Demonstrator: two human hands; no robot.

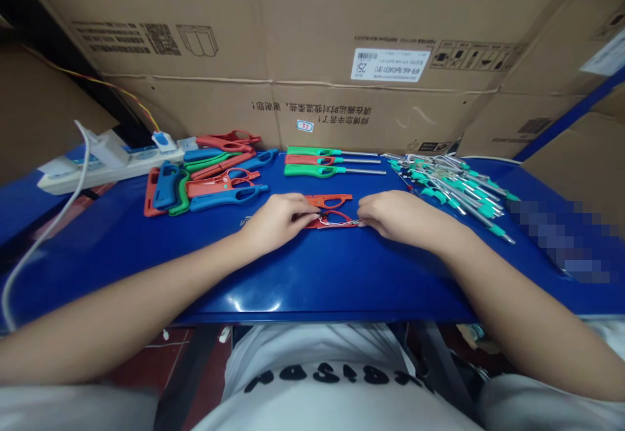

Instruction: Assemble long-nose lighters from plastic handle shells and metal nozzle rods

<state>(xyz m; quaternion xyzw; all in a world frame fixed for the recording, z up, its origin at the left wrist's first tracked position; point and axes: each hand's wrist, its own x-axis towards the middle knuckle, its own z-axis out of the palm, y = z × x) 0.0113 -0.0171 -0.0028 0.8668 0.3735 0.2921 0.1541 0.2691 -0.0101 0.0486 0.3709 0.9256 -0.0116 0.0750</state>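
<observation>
On the blue table a red lighter shell (336,224) lies between my two hands, with its oval handle opening showing. My left hand (279,221) is closed at the shell's left end, its fingertips pinching by a small black part with a white wire. That wire runs along the shell to a silvery metal end at my right hand (390,215). The right fingers are closed in a pinch around this metal tube, and most of it is hidden under the hand. Just behind lies an orange lighter shell (334,199), partly covered by my left hand.
Red, blue and green shells (215,190) are heaped at left beside a white power strip (112,165). Assembled long-neck lighters (312,160) lie in a row farther back. Metal tubes with turquoise collars (454,187) are piled at right. A cardboard wall (273,60) stands behind.
</observation>
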